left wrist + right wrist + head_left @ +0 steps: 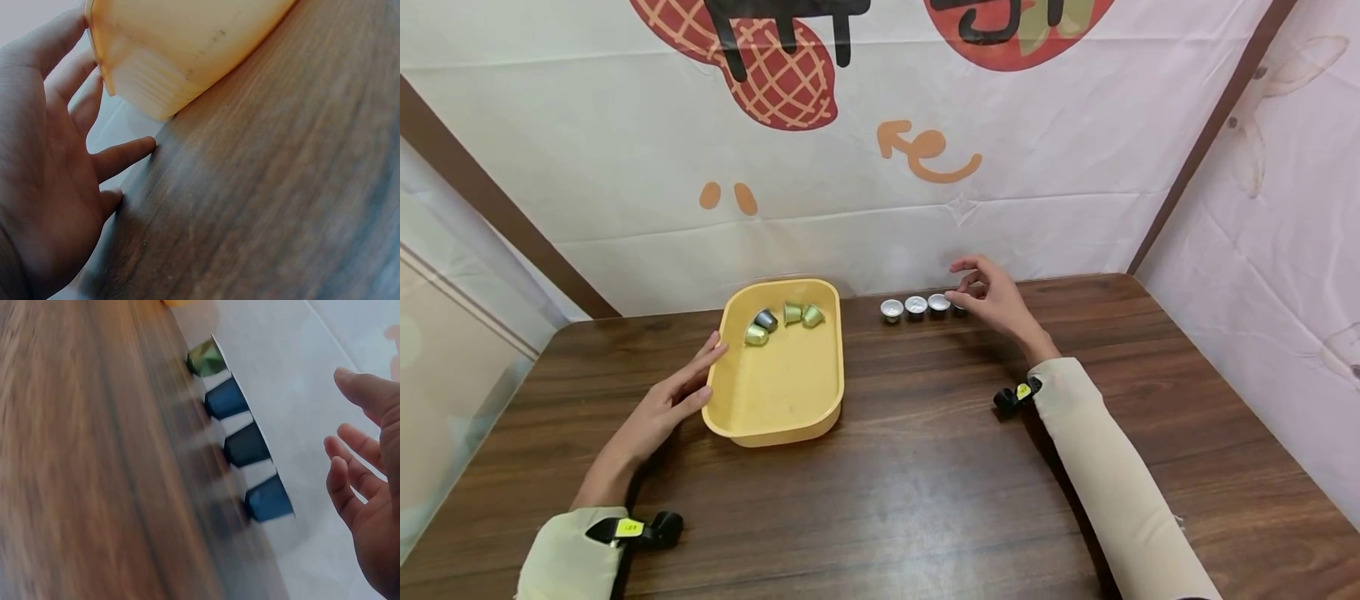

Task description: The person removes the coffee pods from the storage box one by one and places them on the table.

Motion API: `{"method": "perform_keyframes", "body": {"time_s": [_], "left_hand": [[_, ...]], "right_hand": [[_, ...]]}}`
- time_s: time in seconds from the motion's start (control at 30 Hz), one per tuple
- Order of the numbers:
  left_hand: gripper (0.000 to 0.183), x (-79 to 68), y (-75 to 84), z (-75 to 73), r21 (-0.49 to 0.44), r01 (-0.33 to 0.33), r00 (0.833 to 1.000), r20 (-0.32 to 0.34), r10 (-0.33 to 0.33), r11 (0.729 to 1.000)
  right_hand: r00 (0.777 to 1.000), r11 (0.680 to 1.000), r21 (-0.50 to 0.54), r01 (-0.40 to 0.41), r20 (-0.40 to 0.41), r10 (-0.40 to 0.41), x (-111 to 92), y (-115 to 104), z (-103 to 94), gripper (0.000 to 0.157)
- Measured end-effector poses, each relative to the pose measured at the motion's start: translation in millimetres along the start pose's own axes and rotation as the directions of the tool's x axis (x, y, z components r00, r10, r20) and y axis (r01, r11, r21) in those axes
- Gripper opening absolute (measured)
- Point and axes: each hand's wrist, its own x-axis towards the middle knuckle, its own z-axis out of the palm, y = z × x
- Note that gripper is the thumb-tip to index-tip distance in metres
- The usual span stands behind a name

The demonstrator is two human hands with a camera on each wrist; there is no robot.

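Four capsules (916,307) line the desk (910,475); I note the right hand (997,302) near them, thumb and fingers apart. The left hand (664,405) touches the yellow tray (775,392), fingers extended.

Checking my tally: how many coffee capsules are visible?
8: four capsules in the yellow tray, four capsules in a row on the table, one partly behind the right hand in the head view.

Nothing can be read: yellow labels (628,527) on the black wrist cameras (666,530) are too small; black strokes (790,9) on the fabric backdrop (850,242) are cropped.
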Motion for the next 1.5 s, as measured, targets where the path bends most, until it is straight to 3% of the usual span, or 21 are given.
{"method": "perform_keyframes", "body": {"time_s": [0.43, 0.6, 0.73, 0.9, 1.1, 1.2, 1.37, 1.5], "left_hand": [[0.057, 3.0, 0.9, -0.5, 0.019, 0.025, 1.0, -0.008, -0.025, 0.999], [0.056, -1.7, 0.6, -2.1, 0.031, 0.045, 0.999, -0.013, -0.045, 0.999], [0.056, -1.3, 1.1, -4.0, 0.028, 0.021, 1.0, -0.003, -0.021, 0.999], [0.056, -0.7, 2.2, -4.0, 0.015, 0.018, 1.0, 0.009, -0.018, 1.0], [0.056, -1.1, 1.1, -3.0, 0.016, 0.026, 1.0, -0.001, -0.026, 1.0], [0.057, -2.3, -0.4, -2.3, 0.019, 0.026, 1.0, -0.001, -0.026, 0.999], [0.057, -1.5, -1.1, -2.1, 0.029, 0.025, 1.0, -0.006, -0.025, 0.999], [0.057, -0.7, -1.0, -2.9, 0.034, 0.02, 1.0, -0.005, -0.019, 0.999]], "right_hand": [[0.976, 0.993, 0.022, 0.115, 0.184, -0.117, 16, -26, 29.5, 0.036], [0.958, 0.986, 0.034, 0.16, 0.237, -0.164, 32, -14, 47.4, 0.037], [0.944, 0.981, 0.012, 0.194, 0.271, -0.19, 41, -14, 59.9, 0.039], [0.915, 0.97, -0.012, 0.241, 0.337, -0.223, 48, -26, 76.8, 0.038], [0.862, 0.942, -0.022, 0.334, 0.412, -0.296, 59, -42, 100.7, 0.04], [0.849, 0.936, -0.048, 0.348, 0.439, -0.293, 64, -51, 109.8, 0.04], [0.847, 0.943, -0.05, 0.329, 0.458, -0.271, 71, -63, 121.2, 0.04], [0.825, 0.946, -0.048, 0.319, 0.505, -0.253, 75, -71, 130.9, 0.039]]}}
